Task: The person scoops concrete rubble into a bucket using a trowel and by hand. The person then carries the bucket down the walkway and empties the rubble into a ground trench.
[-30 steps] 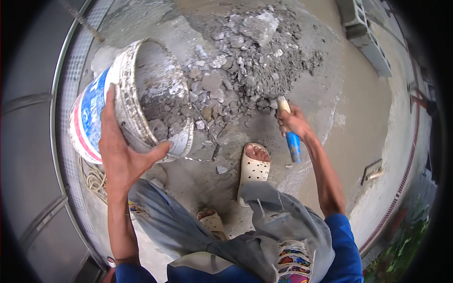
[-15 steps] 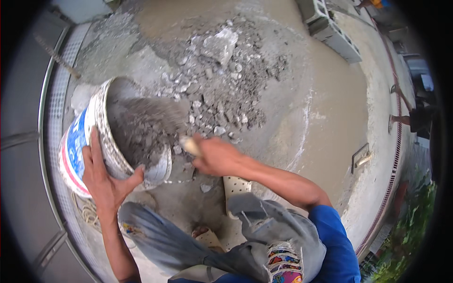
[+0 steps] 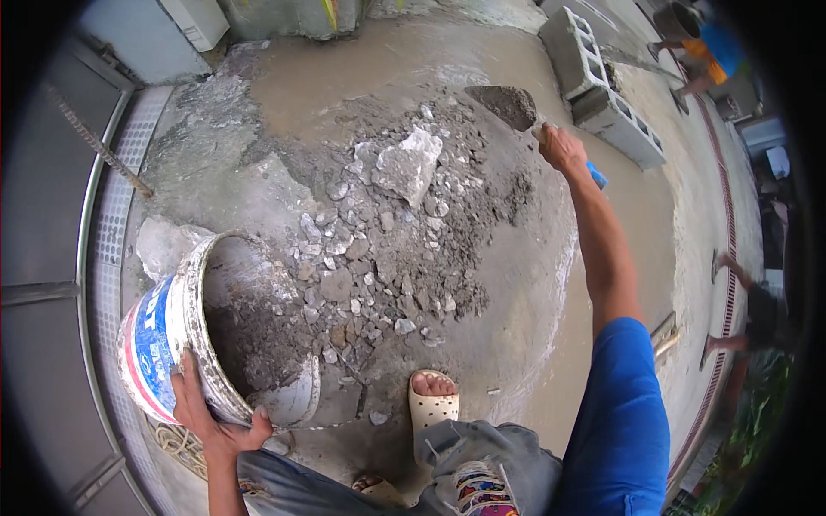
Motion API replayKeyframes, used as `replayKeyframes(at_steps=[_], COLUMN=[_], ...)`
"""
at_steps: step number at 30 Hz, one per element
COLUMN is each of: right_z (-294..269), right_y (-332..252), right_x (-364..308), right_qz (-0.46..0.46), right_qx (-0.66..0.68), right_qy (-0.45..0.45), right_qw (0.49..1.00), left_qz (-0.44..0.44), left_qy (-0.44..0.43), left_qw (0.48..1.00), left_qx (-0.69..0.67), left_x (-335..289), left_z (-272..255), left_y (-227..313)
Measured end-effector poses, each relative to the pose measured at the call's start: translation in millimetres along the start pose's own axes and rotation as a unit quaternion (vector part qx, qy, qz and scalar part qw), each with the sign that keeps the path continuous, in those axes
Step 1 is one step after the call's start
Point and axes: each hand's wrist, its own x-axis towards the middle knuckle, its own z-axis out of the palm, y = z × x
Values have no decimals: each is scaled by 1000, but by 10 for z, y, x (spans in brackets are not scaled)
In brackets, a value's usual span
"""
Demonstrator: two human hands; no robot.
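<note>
A tipped white bucket [image 3: 191,322] with blue and red bands lies at the left, its mouth facing the rubble and grey debris inside. Its near rim is in the grip of my left hand [image 3: 222,426], thumb and fingers on either side. Far out to the right, my right hand [image 3: 564,153] is closed around the handle of a trowel [image 3: 508,107]. Grey, grainy material covers the blade. Between bucket and trowel spreads a heap of broken rubble [image 3: 391,258], with one large pale chunk [image 3: 409,165] on it.
Hollow concrete blocks [image 3: 615,125] stand at the far right beside muddy water [image 3: 370,64]. A wooden-handled tool [image 3: 665,340] lies right of my arm. Coiled rope [image 3: 179,445] sits below the bucket, near a metal door [image 3: 52,344]. Other people [image 3: 710,52] are at the right edge.
My right hand has swung the trowel from the bucket's mouth out to the far right, beyond the rubble. My left hand stays on the bucket rim; the whole view has shifted.
</note>
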Motion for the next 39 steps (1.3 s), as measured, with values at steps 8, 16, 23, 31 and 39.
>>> replayKeyframes(at_steps=[8, 16, 23, 31, 39], right_z=[-7, 17, -107, 205, 989], right_y=[-448, -785, -1128, 393, -322], right_x=[159, -980, -2516, -1610, -1169], right_qz=[-91, -201, -95, 81, 101], right_qx=[-6, 63, 113, 57, 169], right_qy=[-105, -176, -207, -50, 15], right_qw=[990, 962, 967, 994, 980], left_qz=[-22, 27, 28, 60, 54], left_qy=[-12, 12, -7, -5, -7], left_qw=[999, 999, 1000, 998, 998], left_qx=[-27, -44, -12, 5, 9], left_x=[-14, 74, 3, -38, -21], left_z=[0, 85, -21, 44, 6], left_y=[-8, 42, 26, -44, -6])
